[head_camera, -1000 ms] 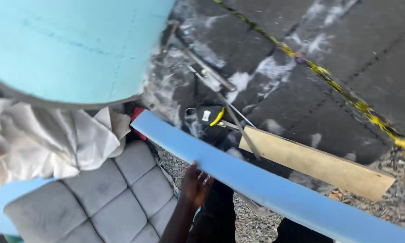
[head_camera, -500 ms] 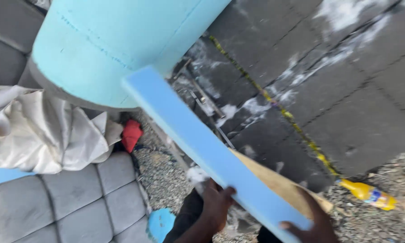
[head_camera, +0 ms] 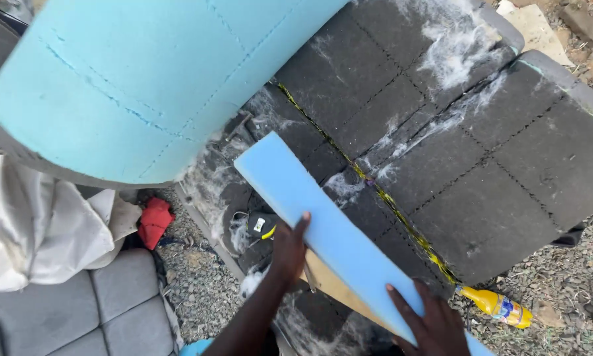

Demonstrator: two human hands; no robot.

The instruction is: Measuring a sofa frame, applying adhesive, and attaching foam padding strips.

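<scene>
Both hands on the blue foam strip point(head_camera: 336, 247), a long flat slab running diagonally from upper left to lower right. Left hand point(head_camera: 288, 249) grips its left edge about midway, fingers wrapped over the top face, one fingertip up on the foam. Right hand point(head_camera: 435, 323) clamps the lower right part, fingers spread flat on the surface. So neither hand is open: both are closed on the strip.

Strip sits above a dark grey quilted cushion point(head_camera: 468, 145) with white fluff stuck on it and a yellow-black tape point(head_camera: 375, 191) running diagonally, just right of the left fingers. Under the strip, between the hands, a tan wooden board point(head_camera: 333, 287) pokes out. Just left of the left fingers: tape measure point(head_camera: 260, 225), black and yellow. Further left, red cloth point(head_camera: 155, 221) on gravel, then white fabric point(head_camera: 39, 231) and a light grey quilted seat point(head_camera: 65, 310). Above the hands, big turquoise foam roll point(head_camera: 131, 79). Right of the right fingers, an orange bottle point(head_camera: 498, 305) lying on gravel.
</scene>
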